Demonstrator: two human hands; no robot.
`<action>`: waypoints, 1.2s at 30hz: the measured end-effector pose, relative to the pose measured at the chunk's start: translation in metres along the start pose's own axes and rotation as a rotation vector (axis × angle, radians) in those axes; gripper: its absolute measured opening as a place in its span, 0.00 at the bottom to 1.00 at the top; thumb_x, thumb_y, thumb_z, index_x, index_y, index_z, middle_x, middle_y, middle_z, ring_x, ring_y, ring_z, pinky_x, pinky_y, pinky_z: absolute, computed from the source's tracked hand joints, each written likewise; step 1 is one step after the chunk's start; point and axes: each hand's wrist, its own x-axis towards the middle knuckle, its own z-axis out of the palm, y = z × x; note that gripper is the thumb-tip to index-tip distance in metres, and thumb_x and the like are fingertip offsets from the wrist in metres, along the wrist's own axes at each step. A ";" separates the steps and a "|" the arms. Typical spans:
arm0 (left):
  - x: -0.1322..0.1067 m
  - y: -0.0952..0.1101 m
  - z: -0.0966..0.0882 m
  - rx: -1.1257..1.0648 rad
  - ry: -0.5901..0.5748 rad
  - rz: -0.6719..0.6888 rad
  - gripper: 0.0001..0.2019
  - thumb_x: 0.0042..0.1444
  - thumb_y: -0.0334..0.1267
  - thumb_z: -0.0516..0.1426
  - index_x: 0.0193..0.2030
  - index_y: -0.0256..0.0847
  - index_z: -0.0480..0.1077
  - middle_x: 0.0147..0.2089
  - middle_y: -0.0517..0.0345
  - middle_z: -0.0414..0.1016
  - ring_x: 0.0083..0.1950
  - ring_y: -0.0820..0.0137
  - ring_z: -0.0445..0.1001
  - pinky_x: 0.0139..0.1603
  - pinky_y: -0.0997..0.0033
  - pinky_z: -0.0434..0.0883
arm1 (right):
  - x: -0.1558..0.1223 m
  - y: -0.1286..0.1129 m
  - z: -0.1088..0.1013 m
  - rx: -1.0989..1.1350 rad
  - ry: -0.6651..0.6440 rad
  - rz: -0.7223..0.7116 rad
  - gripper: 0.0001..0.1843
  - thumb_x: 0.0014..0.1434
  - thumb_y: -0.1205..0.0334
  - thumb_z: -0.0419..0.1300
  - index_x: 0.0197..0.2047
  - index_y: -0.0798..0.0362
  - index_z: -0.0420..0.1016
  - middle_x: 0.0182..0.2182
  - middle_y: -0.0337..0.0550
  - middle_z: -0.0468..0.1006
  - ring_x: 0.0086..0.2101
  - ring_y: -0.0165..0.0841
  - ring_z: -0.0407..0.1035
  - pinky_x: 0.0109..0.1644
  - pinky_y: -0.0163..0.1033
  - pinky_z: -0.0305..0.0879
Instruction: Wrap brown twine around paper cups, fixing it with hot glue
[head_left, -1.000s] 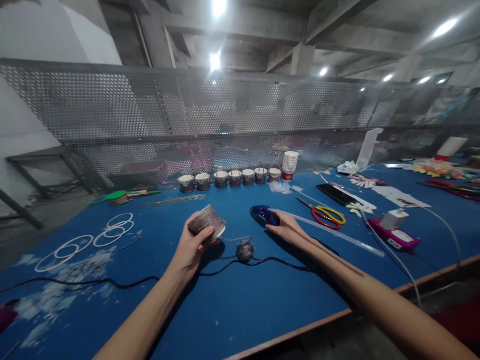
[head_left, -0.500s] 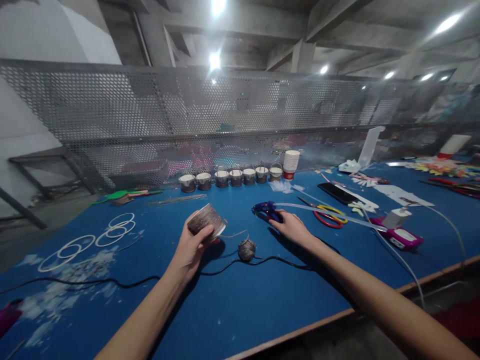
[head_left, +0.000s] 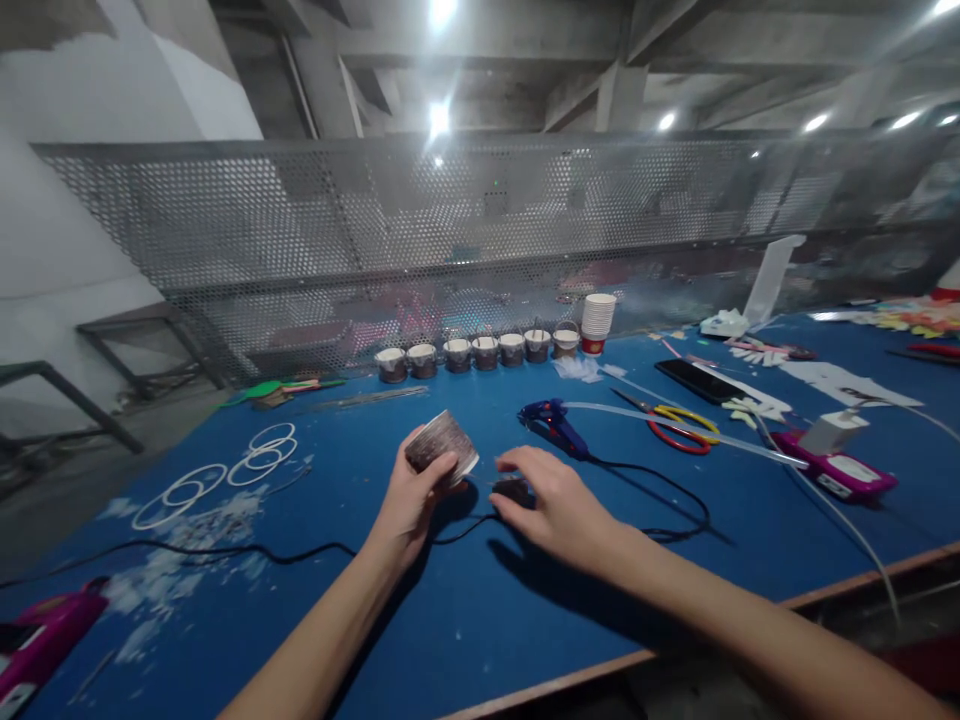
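Note:
My left hand (head_left: 420,490) is closed round a paper cup wrapped in grey-brown yarn (head_left: 441,447), tilted with its pale rim toward the right. My right hand (head_left: 559,505) has its thumb and fingers apart around a dark grey yarn ball (head_left: 514,489), which they partly hide; contact with it is unclear. A strand of yarn runs between the cup and the ball. The blue glue gun (head_left: 556,425) lies on the table beyond my right hand, with a long clear glue stick (head_left: 690,430) sticking out of its back.
Several wrapped cups (head_left: 486,352) line the back beside a stack of paper cups (head_left: 598,322). Scissors (head_left: 682,428), a phone (head_left: 694,380) and a magenta power strip (head_left: 836,467) lie right. White rings (head_left: 180,497) and a black cord (head_left: 277,553) lie left.
My right hand has let go of the glue gun and moved left and nearer to the yarn ball. My left hand still holds the wrapped cup. The view has shifted slightly left.

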 end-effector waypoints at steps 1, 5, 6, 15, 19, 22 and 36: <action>-0.001 0.000 0.001 0.009 0.009 -0.001 0.31 0.35 0.37 0.71 0.48 0.42 0.68 0.45 0.54 0.76 0.39 0.64 0.77 0.31 0.67 0.75 | 0.007 -0.003 0.008 0.018 -0.013 0.012 0.09 0.57 0.65 0.63 0.42 0.55 0.72 0.38 0.49 0.78 0.38 0.39 0.73 0.42 0.42 0.68; -0.003 -0.001 0.002 0.023 0.027 -0.016 0.31 0.34 0.38 0.71 0.48 0.41 0.67 0.43 0.54 0.76 0.39 0.64 0.77 0.31 0.69 0.74 | 0.021 -0.002 0.029 0.104 -0.041 0.080 0.08 0.56 0.68 0.63 0.39 0.55 0.70 0.33 0.43 0.77 0.26 0.31 0.69 0.31 0.36 0.64; -0.003 -0.001 0.002 0.032 0.031 -0.024 0.31 0.34 0.38 0.71 0.48 0.41 0.67 0.43 0.54 0.76 0.39 0.64 0.77 0.31 0.68 0.75 | 0.021 0.001 0.033 0.125 -0.024 0.082 0.06 0.56 0.69 0.62 0.38 0.54 0.69 0.32 0.42 0.76 0.25 0.30 0.68 0.31 0.35 0.64; -0.002 -0.008 0.000 0.064 0.004 -0.059 0.31 0.36 0.38 0.71 0.49 0.42 0.66 0.43 0.53 0.77 0.36 0.65 0.77 0.31 0.66 0.76 | 0.015 0.009 0.037 0.181 0.101 -0.013 0.07 0.58 0.72 0.59 0.30 0.52 0.72 0.27 0.39 0.76 0.28 0.30 0.69 0.34 0.34 0.65; -0.001 -0.010 0.000 0.074 0.011 -0.070 0.32 0.36 0.37 0.71 0.50 0.42 0.66 0.43 0.53 0.76 0.36 0.64 0.77 0.31 0.65 0.76 | 0.015 0.008 0.036 0.184 0.135 0.018 0.07 0.59 0.71 0.58 0.30 0.52 0.73 0.26 0.39 0.75 0.26 0.30 0.69 0.33 0.34 0.64; 0.000 -0.011 0.001 0.075 0.018 -0.079 0.33 0.34 0.37 0.71 0.50 0.42 0.67 0.44 0.52 0.76 0.37 0.63 0.77 0.32 0.64 0.76 | 0.015 0.007 0.035 0.176 0.146 0.042 0.08 0.59 0.70 0.58 0.30 0.52 0.73 0.26 0.39 0.75 0.26 0.30 0.69 0.32 0.33 0.63; -0.003 -0.011 0.003 0.088 -0.002 -0.082 0.35 0.34 0.37 0.72 0.52 0.43 0.65 0.42 0.54 0.76 0.36 0.64 0.77 0.35 0.64 0.76 | 0.013 0.007 0.037 0.160 0.166 0.030 0.09 0.58 0.69 0.56 0.27 0.51 0.71 0.24 0.38 0.73 0.24 0.29 0.65 0.30 0.32 0.59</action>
